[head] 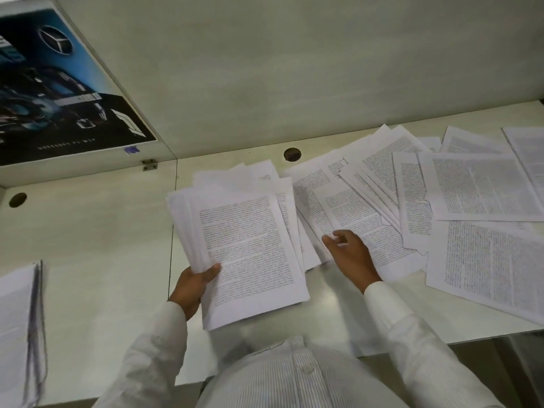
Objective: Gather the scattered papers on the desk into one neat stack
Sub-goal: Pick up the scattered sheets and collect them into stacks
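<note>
My left hand (192, 285) grips a thick, uneven bundle of printed papers (250, 248) by its lower left edge, thumb on the top sheet, held above the pale desk (103, 231). My right hand (348, 254) rests with curled fingers on a loose printed sheet (350, 213) just right of the bundle; whether it pinches that sheet I cannot tell. Several more printed sheets (471, 195) lie fanned and overlapping across the right half of the desk, reaching the right frame edge.
A separate pile of papers (20, 334) sits at the left edge of the desk. Two round cable holes (292, 154) (17, 199) open near the back wall. A dark car poster (59, 83) hangs on the left partition. The desk's front edge runs below my arms.
</note>
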The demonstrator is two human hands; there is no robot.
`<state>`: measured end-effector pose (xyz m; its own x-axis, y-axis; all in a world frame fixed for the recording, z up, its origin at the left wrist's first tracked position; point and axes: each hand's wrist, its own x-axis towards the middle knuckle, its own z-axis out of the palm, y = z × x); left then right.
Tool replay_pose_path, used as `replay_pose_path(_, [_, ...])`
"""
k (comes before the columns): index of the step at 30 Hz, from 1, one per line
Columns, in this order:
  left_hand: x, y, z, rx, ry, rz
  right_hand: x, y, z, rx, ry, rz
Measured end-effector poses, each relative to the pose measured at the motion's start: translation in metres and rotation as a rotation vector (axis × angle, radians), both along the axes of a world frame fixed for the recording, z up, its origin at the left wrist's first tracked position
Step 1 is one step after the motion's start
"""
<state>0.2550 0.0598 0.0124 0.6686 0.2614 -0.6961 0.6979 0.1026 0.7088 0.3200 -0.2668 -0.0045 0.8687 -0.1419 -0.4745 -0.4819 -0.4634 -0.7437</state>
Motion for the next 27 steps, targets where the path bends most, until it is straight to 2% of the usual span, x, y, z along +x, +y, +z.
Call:
replay_pose_path(3, [-0.006,0.012,0.014,-0.090,-0.030,-0.130,0.003,0.021,0.023,0.306,0.065,-0.009])
replay_pose_path(8, [-0.014,0.025,0.040,-0.247,-0.013,-0.369,-0.007,0.051,0.048,0.528,0.030,0.076])
replay_pose_path(14, [-0.024,0.048,0.069,-0.483,-0.038,-0.185,-0.037,0.077,0.069,0.821,0.003,-0.024])
replay_pose_path(17, [-0.024,0.064,0.077,-0.455,-0.094,-0.234,-0.045,0.089,0.079,0.856,-0.033,-0.018])
replay_pose_path(19, [-0.021,0.071,0.085,-0.395,-0.117,-0.340,-0.050,0.103,0.088,0.825,-0.043,0.018])
replay_pose_path(23, [-0.014,0.080,0.101,-0.417,-0.140,-0.473,-0.059,0.132,0.108,0.748,-0.045,0.099])
replay_pose_path(27, [-0.014,0.085,0.106,-0.390,-0.221,-0.489,-0.067,0.147,0.117,0.768,-0.098,0.020])
